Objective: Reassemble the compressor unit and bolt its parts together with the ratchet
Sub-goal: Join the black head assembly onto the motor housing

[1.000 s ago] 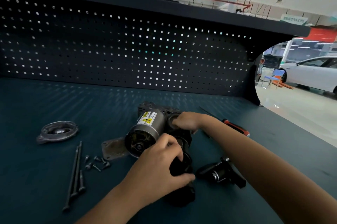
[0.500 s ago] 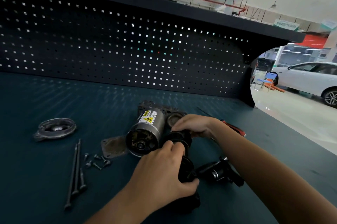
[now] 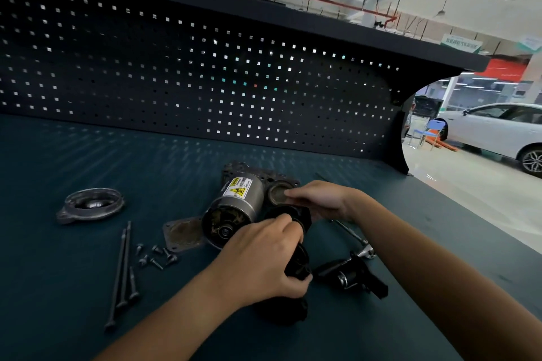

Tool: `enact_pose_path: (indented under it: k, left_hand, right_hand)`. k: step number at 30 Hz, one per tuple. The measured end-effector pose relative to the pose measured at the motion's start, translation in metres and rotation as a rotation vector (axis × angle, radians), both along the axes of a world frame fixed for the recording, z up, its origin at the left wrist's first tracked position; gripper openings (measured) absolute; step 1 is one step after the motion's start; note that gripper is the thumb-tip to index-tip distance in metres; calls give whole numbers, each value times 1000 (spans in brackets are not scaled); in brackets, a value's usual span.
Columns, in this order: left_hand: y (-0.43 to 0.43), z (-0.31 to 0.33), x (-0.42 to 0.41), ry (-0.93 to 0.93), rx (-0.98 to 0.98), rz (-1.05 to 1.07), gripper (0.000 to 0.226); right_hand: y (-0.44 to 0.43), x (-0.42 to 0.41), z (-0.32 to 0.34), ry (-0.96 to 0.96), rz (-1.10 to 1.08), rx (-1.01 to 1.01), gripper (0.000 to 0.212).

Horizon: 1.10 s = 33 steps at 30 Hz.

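Observation:
The compressor's grey motor cylinder (image 3: pixel 239 203), with a yellow warning label, lies on the bench with its open end toward me. To its right a black plastic housing (image 3: pixel 297 265) is gripped by my left hand (image 3: pixel 264 261). My right hand (image 3: pixel 319 199) rests on the housing's far end, fingertips at a round opening (image 3: pixel 277 193) in the metal base. A ratchet (image 3: pixel 356 241) lies partly hidden under my right forearm. Another black part (image 3: pixel 352 277) sits to the right.
A round metal end cover (image 3: pixel 89 205) lies at the left. Three long bolts (image 3: pixel 123 272) and several small screws (image 3: pixel 155 255) lie beside a flat gasket plate (image 3: pixel 181 233). A pegboard wall (image 3: pixel 205 73) stands behind the bench. The bench edge runs along the right.
My right hand slid from the base's round opening onto the black housing's far end. The left hand kept its grip on the housing. The red-handled tool is now hidden behind my right arm.

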<state>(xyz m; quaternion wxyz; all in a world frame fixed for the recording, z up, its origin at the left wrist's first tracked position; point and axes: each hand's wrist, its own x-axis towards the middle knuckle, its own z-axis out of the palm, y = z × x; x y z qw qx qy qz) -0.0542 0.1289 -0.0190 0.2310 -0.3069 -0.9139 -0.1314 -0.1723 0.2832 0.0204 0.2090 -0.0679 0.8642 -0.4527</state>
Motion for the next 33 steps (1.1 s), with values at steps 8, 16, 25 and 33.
enact_pose_path:
  k: [8, 16, 25, 33]
  left_hand:
    - [4, 9, -24, 165, -59, -13, 47]
    - [5, 11, -42, 228, -120, -27, 51]
    - [-1, 8, -46, 231, -109, -46, 48]
    - [-1, 7, -45, 174, -54, -33, 45]
  right_hand:
    - [-9, -9, 5, 263, -105, 189, 49]
    - [-7, -18, -9, 437, -240, 113, 46]
    - [-5, -16, -32, 661, -439, -7, 58]
    - [3, -31, -34, 292, -409, -394, 37]
